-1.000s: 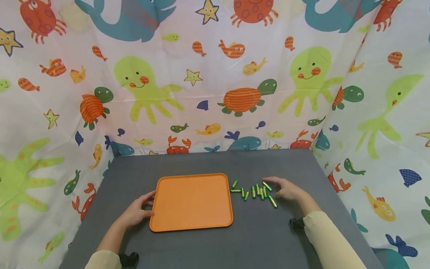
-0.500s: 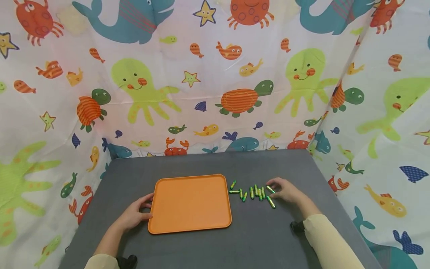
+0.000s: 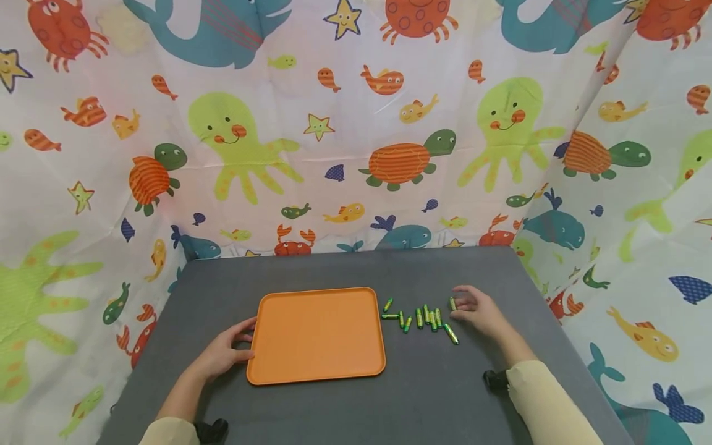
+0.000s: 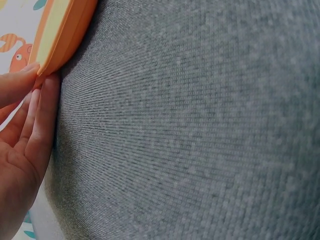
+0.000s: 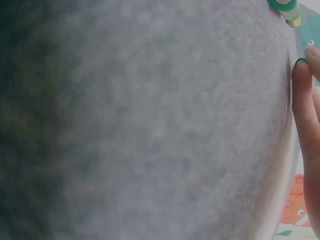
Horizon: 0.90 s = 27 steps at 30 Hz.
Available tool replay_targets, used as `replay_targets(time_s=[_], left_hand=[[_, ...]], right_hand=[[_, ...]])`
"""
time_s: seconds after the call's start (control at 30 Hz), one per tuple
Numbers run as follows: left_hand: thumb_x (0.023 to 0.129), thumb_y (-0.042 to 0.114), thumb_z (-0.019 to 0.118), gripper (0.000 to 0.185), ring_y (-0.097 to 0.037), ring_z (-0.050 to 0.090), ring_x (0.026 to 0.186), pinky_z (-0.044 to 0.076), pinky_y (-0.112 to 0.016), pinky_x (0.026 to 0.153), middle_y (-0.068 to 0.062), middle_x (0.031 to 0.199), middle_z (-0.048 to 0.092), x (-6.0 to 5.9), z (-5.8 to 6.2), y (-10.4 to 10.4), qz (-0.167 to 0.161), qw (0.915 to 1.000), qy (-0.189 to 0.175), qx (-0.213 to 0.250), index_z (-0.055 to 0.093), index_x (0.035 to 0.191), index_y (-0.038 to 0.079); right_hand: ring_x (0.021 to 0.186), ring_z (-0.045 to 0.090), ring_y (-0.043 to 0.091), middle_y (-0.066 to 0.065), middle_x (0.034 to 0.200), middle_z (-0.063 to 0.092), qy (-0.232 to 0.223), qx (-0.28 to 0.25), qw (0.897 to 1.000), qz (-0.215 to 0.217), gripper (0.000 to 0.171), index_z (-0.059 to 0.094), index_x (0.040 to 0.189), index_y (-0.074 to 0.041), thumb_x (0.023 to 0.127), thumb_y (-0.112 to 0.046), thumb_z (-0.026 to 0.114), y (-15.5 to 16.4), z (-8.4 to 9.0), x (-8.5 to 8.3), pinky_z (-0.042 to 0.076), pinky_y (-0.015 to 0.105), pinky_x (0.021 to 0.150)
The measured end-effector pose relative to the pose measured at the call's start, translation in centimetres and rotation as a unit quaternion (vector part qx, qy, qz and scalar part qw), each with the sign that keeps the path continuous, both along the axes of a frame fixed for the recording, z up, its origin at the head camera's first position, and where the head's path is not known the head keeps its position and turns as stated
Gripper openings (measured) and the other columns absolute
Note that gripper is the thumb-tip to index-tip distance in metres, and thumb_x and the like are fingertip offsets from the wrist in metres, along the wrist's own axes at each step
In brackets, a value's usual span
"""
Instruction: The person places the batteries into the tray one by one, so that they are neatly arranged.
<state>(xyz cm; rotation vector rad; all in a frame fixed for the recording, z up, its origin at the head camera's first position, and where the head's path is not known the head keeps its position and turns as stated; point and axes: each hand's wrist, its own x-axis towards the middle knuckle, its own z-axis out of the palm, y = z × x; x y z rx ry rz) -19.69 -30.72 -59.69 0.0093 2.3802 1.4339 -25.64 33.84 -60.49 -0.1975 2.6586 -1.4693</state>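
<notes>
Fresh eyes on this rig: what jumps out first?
Probably the bright orange tray left of centre on the dark grey table, its left edge pinched by the left hand. Next, the sea-animal print curtain behind and beside the table. Then the small green batteries right of the tray, one pinched in the right hand.

You can make out no readable text, label, brand, number or sign in these views.
</notes>
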Motion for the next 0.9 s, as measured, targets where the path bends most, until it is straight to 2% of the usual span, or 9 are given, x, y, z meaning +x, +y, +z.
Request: replay_targets(time_s=[0.13,0.23,0.3,0.4,0.57,0.77,0.9], left_hand=[[0.085,0.003,0.077,0.084,-0.032,0.051,0.126,0.059,-0.035,0.086,-0.014,0.151,0.044,0.0,0.0,0.1,0.003,1.0000,-0.003,0.003,0.037,0.157,0.018],[0.085,0.002,0.077,0.084,-0.032,0.051,0.125,0.059,-0.036,0.086,-0.014,0.150,0.044,0.1,0.1,0.1,0.008,0.9999,-0.008,0.002,0.037,0.157,0.017],[0.085,0.002,0.077,0.084,-0.031,0.052,0.124,0.059,-0.037,0.087,-0.014,0.150,0.044,0.0,0.2,0.2,0.010,0.9999,-0.011,0.002,0.037,0.157,0.017],[0.085,0.002,0.077,0.084,-0.031,0.051,0.124,0.058,-0.037,0.088,-0.014,0.150,0.045,0.0,0.4,0.2,0.009,0.9999,-0.013,0.004,0.037,0.157,0.017],[0.085,0.004,0.077,0.084,-0.030,0.051,0.123,0.058,-0.037,0.088,-0.013,0.149,0.045,-0.1,0.3,0.0,0.001,1.0000,-0.007,0.004,0.037,0.157,0.018],[0.085,0.005,0.078,0.084,-0.030,0.052,0.123,0.058,-0.037,0.089,-0.014,0.149,0.045,-0.2,0.0,-0.1,-0.002,1.0000,-0.005,0.003,0.037,0.157,0.017],[0.085,0.005,0.078,0.084,-0.030,0.052,0.123,0.058,-0.038,0.089,-0.013,0.149,0.045,-0.2,0.0,-0.1,0.000,1.0000,-0.007,0.000,0.037,0.157,0.018]], right_hand=[[0.096,0.072,0.016,0.025,0.119,0.069,-0.029,-0.065,0.997,0.009,0.052,0.057,0.138,-0.002,0.090,-0.011,0.076,0.3,0.1,0.2,0.060,0.030,0.077],[0.098,0.072,0.014,0.030,0.124,0.065,-0.058,-0.131,0.990,0.015,0.053,0.052,0.142,0.005,0.094,-0.007,0.071,0.3,0.0,0.2,0.060,0.033,0.082],[0.098,0.072,0.013,0.030,0.125,0.064,-0.074,-0.169,0.983,0.004,0.057,0.048,0.145,0.006,0.094,-0.007,0.070,0.3,-0.1,0.3,0.060,0.033,0.084],[0.101,0.072,0.011,0.031,0.129,0.062,-0.077,-0.195,0.978,-0.005,0.064,0.043,0.148,0.006,0.093,-0.010,0.072,0.2,0.1,0.3,0.059,0.031,0.086],[0.108,0.070,0.011,0.030,0.136,0.058,-0.081,-0.189,0.979,-0.007,0.076,0.039,0.151,0.003,0.087,-0.009,0.078,-0.2,1.4,0.5,0.057,0.026,0.085],[0.107,0.072,0.018,0.024,0.129,0.065,-0.070,-0.148,0.986,0.010,0.072,0.046,0.148,0.000,0.086,-0.017,0.081,-0.9,2.5,0.8,0.056,0.023,0.085],[0.105,0.073,0.019,0.023,0.129,0.066,-0.062,-0.149,0.987,0.011,0.070,0.048,0.146,0.000,0.087,-0.020,0.080,-1.6,2.9,1.0,0.056,0.022,0.085]])
